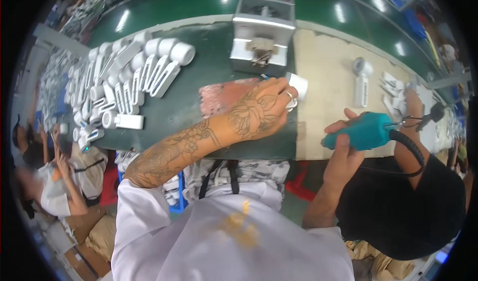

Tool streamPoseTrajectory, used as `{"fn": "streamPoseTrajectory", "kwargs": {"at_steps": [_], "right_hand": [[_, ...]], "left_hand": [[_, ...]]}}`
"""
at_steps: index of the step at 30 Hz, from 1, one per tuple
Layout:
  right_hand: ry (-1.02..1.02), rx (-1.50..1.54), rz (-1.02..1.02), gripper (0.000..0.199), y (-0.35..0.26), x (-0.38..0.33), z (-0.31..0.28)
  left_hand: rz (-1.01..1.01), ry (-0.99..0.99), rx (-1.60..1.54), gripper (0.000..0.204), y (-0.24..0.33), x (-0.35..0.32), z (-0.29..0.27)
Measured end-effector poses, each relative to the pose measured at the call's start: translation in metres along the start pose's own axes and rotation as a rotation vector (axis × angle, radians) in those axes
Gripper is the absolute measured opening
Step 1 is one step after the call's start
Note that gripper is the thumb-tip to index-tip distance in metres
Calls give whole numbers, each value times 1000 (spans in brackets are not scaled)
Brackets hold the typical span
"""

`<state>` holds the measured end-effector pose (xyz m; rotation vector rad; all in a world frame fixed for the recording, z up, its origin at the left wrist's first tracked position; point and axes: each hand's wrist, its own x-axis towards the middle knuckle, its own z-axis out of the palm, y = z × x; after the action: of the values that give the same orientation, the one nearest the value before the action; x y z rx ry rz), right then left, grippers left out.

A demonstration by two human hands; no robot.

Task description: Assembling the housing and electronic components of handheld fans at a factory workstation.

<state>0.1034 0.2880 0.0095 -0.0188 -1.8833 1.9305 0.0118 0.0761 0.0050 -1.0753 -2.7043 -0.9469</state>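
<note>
Over the surface (211, 44), steady the handheld fan (299, 85) left fingers (282, 85) grip, then align the electric screwdriver (370, 131) right fingers (335, 127) encircle.

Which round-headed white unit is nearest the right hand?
The lone unit on the beige board; the held unit in the left hand is farther off, the piled units farther yet.

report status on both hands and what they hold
Left hand gripping white device. Right hand holding teal corded tool. Grey machine stands beyond left hand.
</note>
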Motion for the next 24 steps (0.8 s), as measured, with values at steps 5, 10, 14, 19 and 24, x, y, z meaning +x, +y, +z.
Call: {"fn": "streamPoseTrajectory", "kwargs": {"at_steps": [5,10,14,19,24], "right_hand": [[-114,-61,-35,55,3,1,22],[-158,9,-33,69,4,1,43],[-140,96,5,79,1,3,53],[-198,216,-23,76,-8,7,67],[-218,421,-19,73,-8,44,94]], "left_hand": [[53,13,80,40,-19,-52,-29],[-19,101,34,36,-29,-77,-31],[-63,181,2,26,-38,-82,-21],[-71,228,-90,26,-45,-79,-15],[-118,166,-216,25,-54,-64,-28]]}}
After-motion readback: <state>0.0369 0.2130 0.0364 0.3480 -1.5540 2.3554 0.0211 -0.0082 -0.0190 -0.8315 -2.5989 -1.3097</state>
